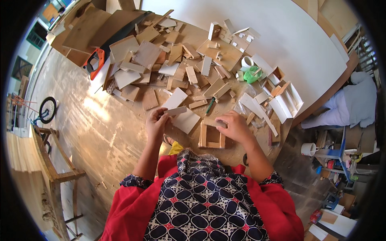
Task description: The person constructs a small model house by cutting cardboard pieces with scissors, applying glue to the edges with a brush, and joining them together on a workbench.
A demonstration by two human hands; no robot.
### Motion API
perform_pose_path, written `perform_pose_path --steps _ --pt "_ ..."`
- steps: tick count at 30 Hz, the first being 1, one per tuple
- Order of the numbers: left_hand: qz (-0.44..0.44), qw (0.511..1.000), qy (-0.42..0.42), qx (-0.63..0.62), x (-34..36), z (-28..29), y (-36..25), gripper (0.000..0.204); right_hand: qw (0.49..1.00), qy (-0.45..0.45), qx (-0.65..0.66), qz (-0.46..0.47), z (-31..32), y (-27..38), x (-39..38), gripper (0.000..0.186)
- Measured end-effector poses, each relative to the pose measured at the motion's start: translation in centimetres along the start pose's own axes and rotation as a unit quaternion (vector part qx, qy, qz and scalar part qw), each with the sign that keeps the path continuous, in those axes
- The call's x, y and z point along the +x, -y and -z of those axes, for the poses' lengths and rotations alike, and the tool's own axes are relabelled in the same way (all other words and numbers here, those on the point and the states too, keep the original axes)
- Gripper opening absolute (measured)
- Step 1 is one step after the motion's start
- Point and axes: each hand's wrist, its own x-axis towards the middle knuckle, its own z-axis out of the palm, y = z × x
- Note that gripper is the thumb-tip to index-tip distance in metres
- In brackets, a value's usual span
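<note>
My left hand (pixel 157 123) holds a thin flat strip of wood (pixel 175 111) by its near end, lifted a little above the floor. My right hand (pixel 235 127) rests on the far right corner of a small open square wooden frame (pixel 211 135) that lies on the floor in front of me, and its fingers pinch a small wooden piece there. A pale flat board (pixel 186 120) lies between the two hands, just left of the frame. A green pen-like tool (pixel 210 106) lies just beyond the frame.
Several wood offcuts (pixel 161 64) are scattered ahead. A handsaw with an orange handle (pixel 95 62) lies far left. A green bag (pixel 252 74), a tape roll (pixel 246 61) and white open boxes (pixel 287 102) sit to the right beside a large white board (pixel 289 36). Another person (pixel 354 104) crouches at far right.
</note>
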Motion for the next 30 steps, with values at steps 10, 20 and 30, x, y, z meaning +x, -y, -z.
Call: perform_pose_path --steps 10,20,30 --pt "-0.003 1.0 0.011 -0.006 0.4 0.3 0.5 0.022 0.91 0.092 0.33 -0.231 1.4 -1.4 0.5 0.026" --pt "-0.005 1.0 0.009 0.008 0.5 0.4 0.6 0.023 0.929 0.195 0.226 -0.218 1.3 -2.6 2.2 0.025" --pt "-0.001 1.0 0.005 -0.02 0.4 0.2 0.5 0.022 0.95 0.226 0.143 -0.162 0.3 -3.9 4.0 0.024"
